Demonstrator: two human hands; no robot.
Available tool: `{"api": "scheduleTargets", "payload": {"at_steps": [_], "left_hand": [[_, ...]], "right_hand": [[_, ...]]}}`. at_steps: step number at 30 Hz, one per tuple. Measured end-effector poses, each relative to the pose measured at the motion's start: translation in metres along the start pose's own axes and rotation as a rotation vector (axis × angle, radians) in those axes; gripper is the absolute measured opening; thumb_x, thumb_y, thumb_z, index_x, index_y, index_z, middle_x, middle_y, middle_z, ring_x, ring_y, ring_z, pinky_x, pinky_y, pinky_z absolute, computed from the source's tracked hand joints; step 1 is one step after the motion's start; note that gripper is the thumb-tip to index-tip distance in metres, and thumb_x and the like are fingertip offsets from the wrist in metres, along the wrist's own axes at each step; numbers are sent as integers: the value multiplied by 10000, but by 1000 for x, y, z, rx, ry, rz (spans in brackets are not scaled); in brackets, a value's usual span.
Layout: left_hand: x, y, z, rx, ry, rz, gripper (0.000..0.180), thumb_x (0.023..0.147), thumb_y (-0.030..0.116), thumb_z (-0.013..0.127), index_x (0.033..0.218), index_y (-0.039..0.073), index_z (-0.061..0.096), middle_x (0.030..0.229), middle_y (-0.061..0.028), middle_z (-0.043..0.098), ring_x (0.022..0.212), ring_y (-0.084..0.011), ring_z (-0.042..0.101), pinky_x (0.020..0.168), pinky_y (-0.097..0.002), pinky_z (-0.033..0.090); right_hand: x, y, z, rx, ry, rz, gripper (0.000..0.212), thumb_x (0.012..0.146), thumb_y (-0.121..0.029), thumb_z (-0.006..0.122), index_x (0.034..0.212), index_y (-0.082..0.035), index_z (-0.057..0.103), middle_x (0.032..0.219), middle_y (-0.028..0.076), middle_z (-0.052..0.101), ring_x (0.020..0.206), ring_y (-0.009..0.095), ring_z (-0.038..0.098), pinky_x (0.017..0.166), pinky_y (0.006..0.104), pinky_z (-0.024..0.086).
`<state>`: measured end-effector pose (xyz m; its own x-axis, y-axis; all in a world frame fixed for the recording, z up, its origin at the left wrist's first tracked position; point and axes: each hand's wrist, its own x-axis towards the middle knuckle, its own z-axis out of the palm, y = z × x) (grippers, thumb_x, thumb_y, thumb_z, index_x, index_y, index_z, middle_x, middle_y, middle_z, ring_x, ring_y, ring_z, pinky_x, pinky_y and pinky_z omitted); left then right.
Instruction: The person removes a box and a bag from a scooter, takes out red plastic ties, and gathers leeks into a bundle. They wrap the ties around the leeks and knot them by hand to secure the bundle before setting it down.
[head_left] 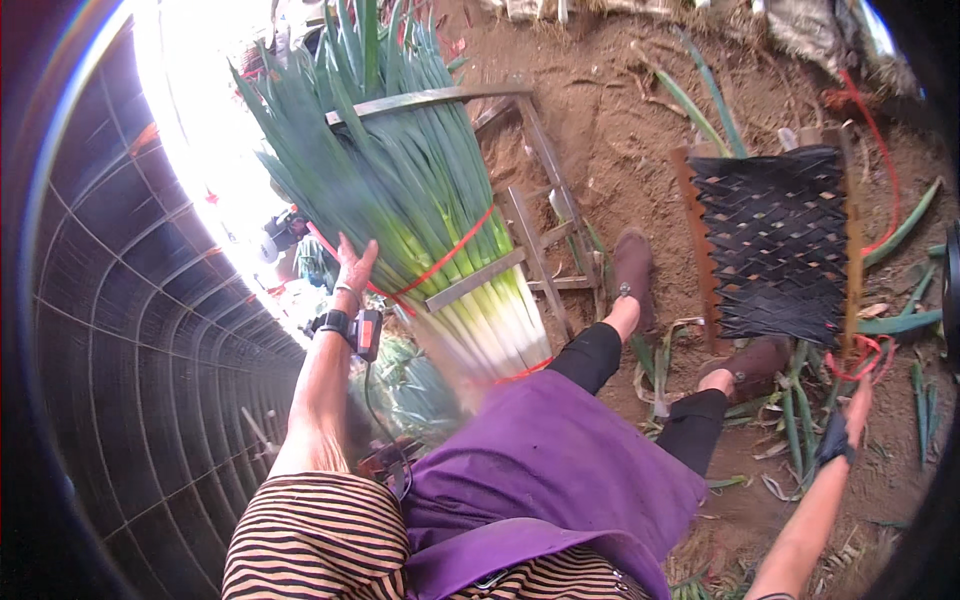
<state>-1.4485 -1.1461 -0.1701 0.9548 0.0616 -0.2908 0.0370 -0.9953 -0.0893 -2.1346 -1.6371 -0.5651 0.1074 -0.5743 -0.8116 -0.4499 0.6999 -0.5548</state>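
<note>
A large bundle of long green onions [440, 210] leans in a rack [535, 150], leaves toward the upper left and white stems toward me. Red ties [455, 252] cross its middle and its lower end. My left hand [355, 265] is at the bundle's left edge, beside the middle tie, fingers stretched out and thumb apart. Off to the right, my right hand [858, 400] is closed on loops of red twine [862, 358], by the near right corner of a low stool [770, 245] with a woven black seat.
My shoes [632, 275] stand on bare soil between rack and stool. Loose onion leaves [800, 420] are strewn around the stool. A dark ribbed wall [150, 330] curves along the left. More green onions [410, 385] lie beyond my left forearm. Red twine trails behind the stool.
</note>
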Motion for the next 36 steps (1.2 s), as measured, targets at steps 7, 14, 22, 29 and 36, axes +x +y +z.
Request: {"api": "scheduleTargets", "payload": {"at_steps": [7,14,22,29,36], "left_hand": [[-101,32,30,146,60,296,822,625,246,705,1293,54,266,1314,-289,192,1228,-409,223,1011,-413,233],[-245,203,14,-470,-657,1084,574,683,120,643,1206,56,416,1261,-199,335,1165,-322,356,914,-389,382],[-308,223,-80,-514,-1275,1069,269,739,98,555,1002,45,541,867,-108,596,792,-240,583,684,-330,462],[-289,171,-125,-352,-921,1199,148,779,195,513,853,78,566,752,-153,579,715,-330,566,624,-413,443],[-271,140,-186,-346,-688,1116,182,789,238,487,844,84,567,795,-137,593,756,-330,566,663,-416,448]], "right_hand": [[-177,-145,15,-518,122,-277,450,893,-270,398,1210,49,421,1275,146,412,1202,231,354,973,319,260],[-366,-288,114,-322,-418,-103,182,850,-191,496,847,-31,582,746,29,543,632,116,508,619,294,438],[-493,-345,185,-290,-880,-328,183,762,-89,607,926,-12,578,757,81,620,685,127,581,619,261,459],[-526,-404,165,-671,-697,-472,279,765,-187,632,976,-17,568,759,97,603,675,171,573,640,284,454],[-642,-551,234,-540,-813,-1287,278,789,-160,584,1022,-17,535,1002,166,556,950,318,533,795,367,428]]}}
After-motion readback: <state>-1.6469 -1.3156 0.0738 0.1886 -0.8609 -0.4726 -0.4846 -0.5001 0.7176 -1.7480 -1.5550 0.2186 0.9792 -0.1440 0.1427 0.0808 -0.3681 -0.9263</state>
